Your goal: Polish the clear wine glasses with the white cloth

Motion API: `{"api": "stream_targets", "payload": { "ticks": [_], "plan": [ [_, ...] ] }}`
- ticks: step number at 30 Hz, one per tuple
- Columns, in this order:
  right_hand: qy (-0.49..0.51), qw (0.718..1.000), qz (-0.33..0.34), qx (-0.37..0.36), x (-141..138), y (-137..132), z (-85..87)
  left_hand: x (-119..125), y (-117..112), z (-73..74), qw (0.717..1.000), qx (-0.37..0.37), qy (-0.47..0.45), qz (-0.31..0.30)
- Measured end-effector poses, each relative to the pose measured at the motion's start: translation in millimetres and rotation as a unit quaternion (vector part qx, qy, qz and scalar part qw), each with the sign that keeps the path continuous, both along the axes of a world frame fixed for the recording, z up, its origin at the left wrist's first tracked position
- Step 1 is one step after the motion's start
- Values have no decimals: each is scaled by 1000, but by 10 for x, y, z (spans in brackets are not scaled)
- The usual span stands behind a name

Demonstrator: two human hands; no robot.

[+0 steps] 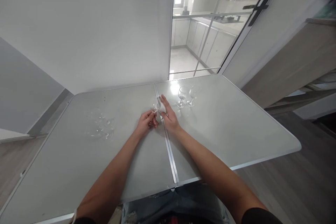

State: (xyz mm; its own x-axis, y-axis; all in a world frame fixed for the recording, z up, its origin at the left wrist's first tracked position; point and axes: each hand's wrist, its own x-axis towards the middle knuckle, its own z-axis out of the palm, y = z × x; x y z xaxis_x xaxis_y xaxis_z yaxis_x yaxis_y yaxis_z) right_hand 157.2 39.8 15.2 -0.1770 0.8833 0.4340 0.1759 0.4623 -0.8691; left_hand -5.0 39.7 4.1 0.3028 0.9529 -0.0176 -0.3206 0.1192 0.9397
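Observation:
Near the middle seam of the table, my left hand [146,122] pinches the stem of a small clear stemmed glass [155,106], its foot partly hidden under the fingers. My right hand [170,116] is closed around a white cloth or tissue [162,107], pressed against the bowl of that glass. Which of the two the white material is, I cannot tell. Beyond my right hand stand two clear stemmed glasses, a nearer one [181,103] and another [191,103] beside it. Several more clear glasses [106,133] are grouped to the left of my left hand, their outlines faint.
The pale glossy table [223,126] has a metal strip [169,150] down its middle and a metal edge. A white wall [118,42] rises behind it. At the right back is a glass-paned door with a dark handle [259,7]. My lap is at the front edge.

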Motion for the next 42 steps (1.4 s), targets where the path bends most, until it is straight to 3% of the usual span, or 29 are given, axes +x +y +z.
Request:
{"api": "stream_targets", "payload": {
  "ticks": [3, 6, 17, 19, 22, 25, 27, 31, 35, 39, 42],
  "plan": [
    [-142, 978, -24, 150, 99, -36, 111, 9, -10, -60, 998, 28, 49, -8],
    [-239, 945, -14, 224, 177, -18, 186, 13, -24, -89, 993, 60, 87, -47],
    [-274, 927, -65, 248, 174, -10, 223, 24, -94, -24, 978, 80, 156, -116],
    [-262, 936, -82, 222, 153, -19, 255, 19, -100, -16, 975, 82, 165, -127],
    [-215, 964, -91, 123, 171, -7, 331, 5, -103, -8, 969, 73, 184, -150],
    [-140, 989, -36, -9, 282, 30, 415, -8, -113, 0, 964, 65, 190, -176],
    [-87, 990, 14, -109, 387, 57, 448, -17, -121, 0, 959, 65, 192, -200],
    [23, 953, 109, -283, 548, 88, 443, -42, -123, -12, 944, 72, 191, -261],
    [149, 894, 218, -362, 531, 95, 401, -57, -113, -7, 946, 81, 146, -277],
    [289, 836, 249, -394, 312, 104, 319, -35, -92, 7, 969, 96, 66, -219],
    [353, 826, 221, -380, 85, 95, 216, -2, -52, -1, 984, 98, 13, -147]
  ]
}}
